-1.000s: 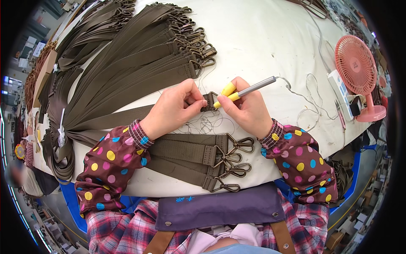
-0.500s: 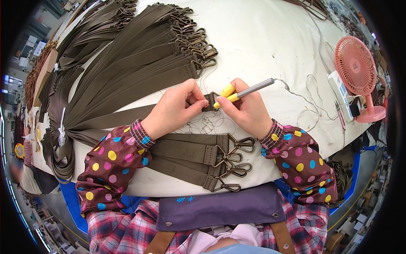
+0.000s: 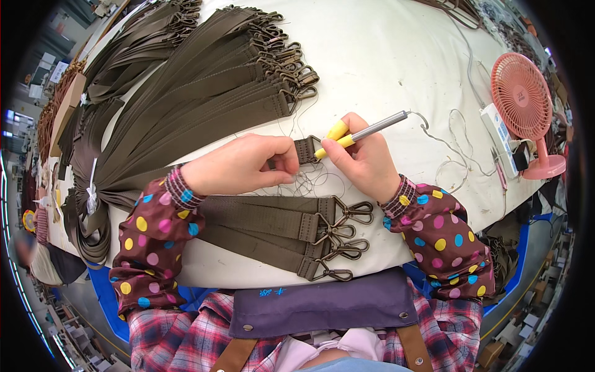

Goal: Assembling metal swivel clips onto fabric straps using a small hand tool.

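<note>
A dark olive webbing strap (image 3: 305,150) lies across the table, its stitched end fitted with a metal ring. My right hand (image 3: 365,158) grips a corded pen-shaped tool (image 3: 378,126), grey with a yellow front part, whose front end is at the ring. Something yellow is also around one of my right fingers. Over the same strap, just left of its stitched end, my left hand (image 3: 245,164) is closed in a pinch; whatever is between those fingertips is too small to make out. Loose dark threads (image 3: 310,183) curl on the cloth below the strap end.
Finished-looking straps with snap hooks (image 3: 300,74) are heaped at the far left, bundled by a white tie (image 3: 91,189). Several more straps (image 3: 273,235) lie nearest me. To the right are a pink fan (image 3: 520,96), a white power strip (image 3: 499,139) and pink-handled tweezers (image 3: 499,170).
My left hand has drawn back leftward from the strap's stitched end, uncovering more of it. My right hand and the tool have moved only slightly.
</note>
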Available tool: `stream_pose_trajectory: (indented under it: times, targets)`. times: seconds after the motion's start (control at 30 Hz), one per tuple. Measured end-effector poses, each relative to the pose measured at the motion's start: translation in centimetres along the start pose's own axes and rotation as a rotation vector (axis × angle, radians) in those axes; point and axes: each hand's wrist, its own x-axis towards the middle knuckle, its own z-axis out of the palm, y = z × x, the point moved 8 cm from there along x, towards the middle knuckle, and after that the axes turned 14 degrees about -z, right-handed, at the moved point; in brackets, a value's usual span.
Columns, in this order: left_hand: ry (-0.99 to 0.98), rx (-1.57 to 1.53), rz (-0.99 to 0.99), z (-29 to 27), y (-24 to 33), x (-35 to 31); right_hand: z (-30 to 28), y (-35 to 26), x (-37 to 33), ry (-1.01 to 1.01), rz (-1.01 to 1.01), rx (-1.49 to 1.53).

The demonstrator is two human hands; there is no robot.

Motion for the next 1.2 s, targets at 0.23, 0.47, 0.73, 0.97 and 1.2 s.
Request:
stream_pose_trajectory:
  times: [0.23,0.47,0.73,0.97,1.2]
  targets:
    - [0.063,0.266,0.247,-0.9,1.4,1.5,0.4,0.5,0.1,0.005,0.015,0.102]
    - [-0.061,0.332,0.310,-0.6,1.6,3.1,0.6,0.6,0.0,-0.023,0.050,0.086]
    - [-0.091,0.295,0.361,-0.6,1.5,3.5,0.6,0.9,0.0,-0.038,0.063,0.054]
    - [-0.079,0.334,0.333,-0.3,1.4,3.7,0.8,0.8,0.1,-0.029,0.041,0.065]
    - [-0.035,0.330,0.302,-0.5,1.3,3.6,0.9,1.0,-0.1,-0.041,0.050,0.046]
